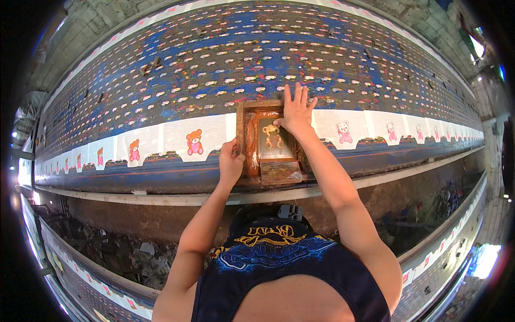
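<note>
1. Fingers of the right hand [298, 114] are spread and lie over the far right corner of the brown, rectangular wooden frame [260, 104], fingertips past its far edge; they seem to rest rather than clasp, though the contact beneath is hidden.
2. Fingers of the left hand [231, 164] are curled against the frame's left wall; whether they close around that wall cannot be told.
3. The frame stands on the near edge of the long, blue-and-dark, colour-speckled table [161, 180], between a white, thin, cloth-like piece with an orange-and-pink bear [174, 129] on the left and another with a paler pink bear [328, 122] on the right. Inside it is a brownish flat panel with a tan bear shape [274, 141].
4. Judging by this placing, good handling calls for the frame flat and square to the row, with even pressure from both sides so that no corner lifts or slides.
5. The left arm bends at the elbow, its hand low beside the frame; the right arm is straighter and reaches farther across, palm down. A lighter, steadying right hand would probably avoid tipping the far corner.
</note>
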Available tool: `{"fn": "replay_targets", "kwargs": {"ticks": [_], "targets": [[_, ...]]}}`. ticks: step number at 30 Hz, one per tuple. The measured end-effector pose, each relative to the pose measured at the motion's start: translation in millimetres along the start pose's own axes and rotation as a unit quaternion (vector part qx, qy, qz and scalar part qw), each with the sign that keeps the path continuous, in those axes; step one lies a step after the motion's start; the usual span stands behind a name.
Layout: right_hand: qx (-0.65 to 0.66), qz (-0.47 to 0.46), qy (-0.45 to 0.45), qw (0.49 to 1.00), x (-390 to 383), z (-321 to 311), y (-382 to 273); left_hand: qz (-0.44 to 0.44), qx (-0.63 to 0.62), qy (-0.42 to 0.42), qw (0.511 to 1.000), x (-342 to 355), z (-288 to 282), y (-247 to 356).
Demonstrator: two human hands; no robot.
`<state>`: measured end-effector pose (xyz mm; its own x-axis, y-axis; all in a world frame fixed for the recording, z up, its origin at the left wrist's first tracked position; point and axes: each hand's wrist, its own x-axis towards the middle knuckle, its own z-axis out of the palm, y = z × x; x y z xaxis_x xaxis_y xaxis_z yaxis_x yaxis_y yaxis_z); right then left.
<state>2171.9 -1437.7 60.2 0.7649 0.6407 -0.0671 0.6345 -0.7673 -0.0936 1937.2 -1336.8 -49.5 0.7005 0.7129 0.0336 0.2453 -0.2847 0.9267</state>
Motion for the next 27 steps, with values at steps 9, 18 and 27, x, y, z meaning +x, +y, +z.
{"fn": "replay_targets", "kwargs": {"ticks": [9,18,27], "targets": [[-0.004,-0.014,-0.008,1.0,-2,2,-1,0.002,-0.006,0.009,1.0,-2,1,2],[0.014,-0.049,-0.014,0.999,-14,0,-12,0.007,-0.022,0.025,0.999,-2,4,-3],[-0.001,-0.076,-0.034,0.997,-27,-3,-22,0.027,-0.081,0.032,0.996,-3,5,-1]]}}
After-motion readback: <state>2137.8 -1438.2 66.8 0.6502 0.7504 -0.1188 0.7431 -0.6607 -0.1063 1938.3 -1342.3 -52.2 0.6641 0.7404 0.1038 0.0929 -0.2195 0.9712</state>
